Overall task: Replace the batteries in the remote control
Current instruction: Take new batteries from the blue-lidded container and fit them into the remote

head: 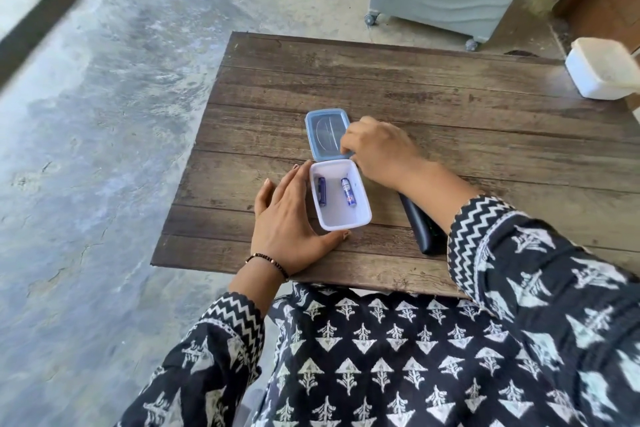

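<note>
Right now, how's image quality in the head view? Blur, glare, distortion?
Head view: soft daylight, no hard shadows; table and batteries fairly sharp, label print unreadable. Wide-angle bend at the edges, with smear on the floor strip top left and on the white tub at right. Slight sheen on the lid; right hand and sleeve hide most of the remote.

Dark sleeves [540, 270] in white leaf print, zigzag-striped cuffs [481, 215], and a beaded bracelet [268, 262] at the left wrist.
</note>
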`<state>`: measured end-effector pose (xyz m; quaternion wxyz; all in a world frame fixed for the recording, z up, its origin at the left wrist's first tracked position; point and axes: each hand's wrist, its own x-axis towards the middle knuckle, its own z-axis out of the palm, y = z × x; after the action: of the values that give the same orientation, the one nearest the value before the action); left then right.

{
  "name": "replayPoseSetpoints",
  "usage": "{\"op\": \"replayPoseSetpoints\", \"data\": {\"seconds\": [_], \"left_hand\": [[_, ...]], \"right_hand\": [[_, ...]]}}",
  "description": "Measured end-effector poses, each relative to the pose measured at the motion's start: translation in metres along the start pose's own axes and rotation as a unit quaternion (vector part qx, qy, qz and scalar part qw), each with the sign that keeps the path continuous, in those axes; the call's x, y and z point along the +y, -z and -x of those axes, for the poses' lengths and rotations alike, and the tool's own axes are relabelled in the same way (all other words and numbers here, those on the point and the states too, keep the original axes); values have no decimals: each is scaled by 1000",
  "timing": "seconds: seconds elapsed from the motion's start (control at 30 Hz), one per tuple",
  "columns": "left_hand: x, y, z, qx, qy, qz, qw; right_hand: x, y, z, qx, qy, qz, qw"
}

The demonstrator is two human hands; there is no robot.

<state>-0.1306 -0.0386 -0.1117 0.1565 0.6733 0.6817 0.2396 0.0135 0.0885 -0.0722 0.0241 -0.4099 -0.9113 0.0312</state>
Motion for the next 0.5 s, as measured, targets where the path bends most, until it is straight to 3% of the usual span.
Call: {"op": "replayPoseSetpoints", "data": {"seconds": [0.13, 0.2, 0.33, 0.5], "left_hand": [[-2, -2, 1, -2, -5, -7, 1000], [-3, -1, 2, -3, -6, 2, 1000], [-2, -3, 1, 8, -16, 14, 1000], [-2, -3, 3, 6, -17, 19, 1000]], "right_hand": [[-7, 14, 14, 76, -45, -118, 989], [-16, 26, 25, 61, -34, -159, 985], [-32, 36, 35, -115, -9, 2, 993], [-45, 37, 34, -132, -12, 95, 987]]}}
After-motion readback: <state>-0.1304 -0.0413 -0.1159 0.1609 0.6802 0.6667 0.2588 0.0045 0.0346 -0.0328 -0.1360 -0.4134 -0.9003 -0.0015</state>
